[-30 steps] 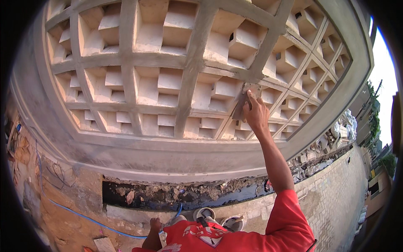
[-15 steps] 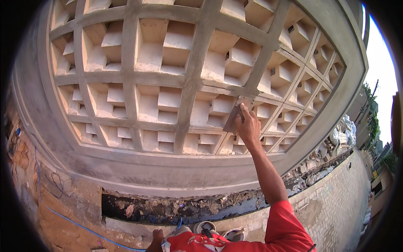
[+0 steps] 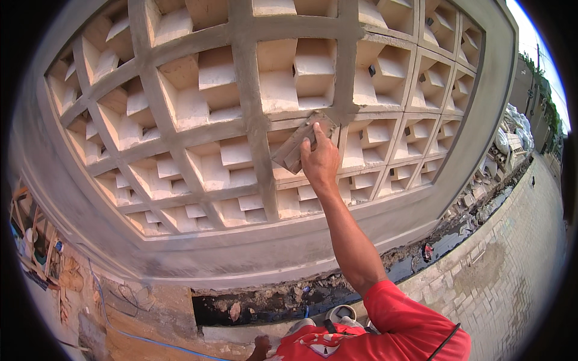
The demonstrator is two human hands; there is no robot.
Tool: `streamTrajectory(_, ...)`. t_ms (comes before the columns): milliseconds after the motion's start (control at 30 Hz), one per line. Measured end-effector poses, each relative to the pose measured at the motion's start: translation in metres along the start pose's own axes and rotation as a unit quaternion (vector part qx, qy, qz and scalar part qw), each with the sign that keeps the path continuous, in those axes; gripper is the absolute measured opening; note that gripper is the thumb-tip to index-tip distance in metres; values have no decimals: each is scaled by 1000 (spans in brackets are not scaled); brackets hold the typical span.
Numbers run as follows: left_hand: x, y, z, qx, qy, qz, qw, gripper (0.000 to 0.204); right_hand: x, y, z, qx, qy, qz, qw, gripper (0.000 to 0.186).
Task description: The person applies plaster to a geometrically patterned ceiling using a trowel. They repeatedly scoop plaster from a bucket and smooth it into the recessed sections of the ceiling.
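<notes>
My right hand [image 3: 320,161] grips a flat plastering trowel [image 3: 291,150], its fingers spread over the mortar-smeared plate. The trowel lies slanted against the breeze-block wall [image 3: 245,72], across a horizontal joint and partly over one block's recess. Wet grey mortar coats the wide joint [image 3: 346,78] just above it; the joints to the right are thinner and paler. Low by my body, my left hand [image 3: 262,344] looks curled closed, small and dark at the lower edge. Whatever it may hold is hidden.
A bucket [image 3: 341,313] stands by my legs. A ditch [image 3: 259,304] with dark water and rubble runs along the wall's foot. Paving [image 3: 481,277] stretches to the right, rubble and white sacks [image 3: 515,129] beyond. A blue hose [image 3: 150,342] crosses the ground at left.
My right hand and the trowel have moved left along the horizontal joint, and the plate has turned flatter. The view has swung right, showing more paving. My left hand stays low.
</notes>
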State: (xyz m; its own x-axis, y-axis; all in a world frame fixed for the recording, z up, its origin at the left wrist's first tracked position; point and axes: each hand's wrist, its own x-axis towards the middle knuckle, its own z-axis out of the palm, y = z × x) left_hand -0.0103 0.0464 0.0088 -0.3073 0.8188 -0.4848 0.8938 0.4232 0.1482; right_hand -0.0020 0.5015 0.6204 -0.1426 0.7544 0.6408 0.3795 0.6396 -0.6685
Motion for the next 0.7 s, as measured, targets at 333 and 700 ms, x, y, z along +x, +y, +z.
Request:
streamTrajectory(333, -8, -20, -1, -66, 75, 39, 994, 45, 27, 21, -34, 105, 87, 24, 990, 45)
streamTrajectory(700, -19, -10, 31, -11, 90, 38, 995, 47, -16, 15, -48, 17, -4, -73, 997, 44)
